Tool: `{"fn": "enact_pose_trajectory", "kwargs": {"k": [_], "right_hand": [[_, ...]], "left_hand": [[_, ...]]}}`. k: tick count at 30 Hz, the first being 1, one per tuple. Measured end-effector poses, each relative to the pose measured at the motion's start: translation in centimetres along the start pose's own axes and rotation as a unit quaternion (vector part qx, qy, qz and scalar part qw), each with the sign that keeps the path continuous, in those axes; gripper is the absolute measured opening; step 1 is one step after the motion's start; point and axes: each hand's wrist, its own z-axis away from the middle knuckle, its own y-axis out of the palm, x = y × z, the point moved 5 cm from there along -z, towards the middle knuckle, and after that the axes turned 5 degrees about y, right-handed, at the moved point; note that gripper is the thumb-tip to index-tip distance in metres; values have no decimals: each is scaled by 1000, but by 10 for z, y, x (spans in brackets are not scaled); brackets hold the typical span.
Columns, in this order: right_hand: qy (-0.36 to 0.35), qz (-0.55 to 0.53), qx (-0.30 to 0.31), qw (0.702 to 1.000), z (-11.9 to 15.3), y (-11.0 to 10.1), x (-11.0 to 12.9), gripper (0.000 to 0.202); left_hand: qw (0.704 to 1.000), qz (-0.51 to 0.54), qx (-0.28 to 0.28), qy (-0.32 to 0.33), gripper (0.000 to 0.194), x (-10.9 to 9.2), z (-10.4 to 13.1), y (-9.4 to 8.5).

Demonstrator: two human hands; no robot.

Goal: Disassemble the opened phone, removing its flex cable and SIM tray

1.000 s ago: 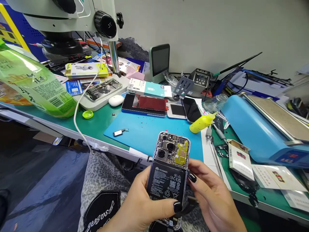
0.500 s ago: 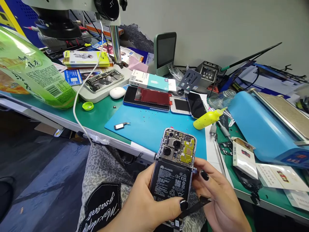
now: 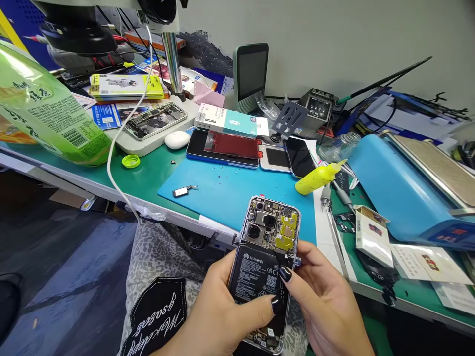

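A smartphone (image 3: 287, 241) with its back cover off is held tilted over my lap. Camera modules and a circuit board show at its upper end, with a black HUAWEI battery (image 3: 250, 274) below. My left hand (image 3: 222, 311) grips the left edge, thumb laid across the battery. At the right edge, my right hand (image 3: 326, 301) has its fingers behind the phone and its thumb on the battery. Both hands are closed on it. Dark material covers part of the battery label between the thumbs; its outline is unclear. A small clip (image 3: 297, 261) sits on the right edge.
A blue mat (image 3: 211, 198) lies ahead with a small metal part (image 3: 181, 191) and tiny screws. Behind are phones and a red film (image 3: 233, 144). A yellow bottle (image 3: 317, 179) and blue machine (image 3: 393, 193) stand right; a green tea bottle (image 3: 70, 116) is left.
My right thumb has moved left onto the battery. The black strip that stuck out between my left thumb and right hand no longer sticks out. The view has shifted slightly.
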Motion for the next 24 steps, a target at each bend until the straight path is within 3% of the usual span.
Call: {"fn": "enact_pose_trajectory", "kwargs": {"k": [5,12,21,24], "right_hand": [[10,6,7,1000,1,0,-2,25],[24,-101,25,994,-2,-4,-1,17],[29,-57,23,998,-2,-2,-2,18],[28,-36,-8,999,-2,2,1,16]], "left_hand": [[999,-21,-22,-10,29,0,-1,-2],[999,-27,-1,-30,22,2,0,-2],[999,-35,21,-8,41,-2,-1,2],[999,-44,23,-12,39,-1,0,3]]}}
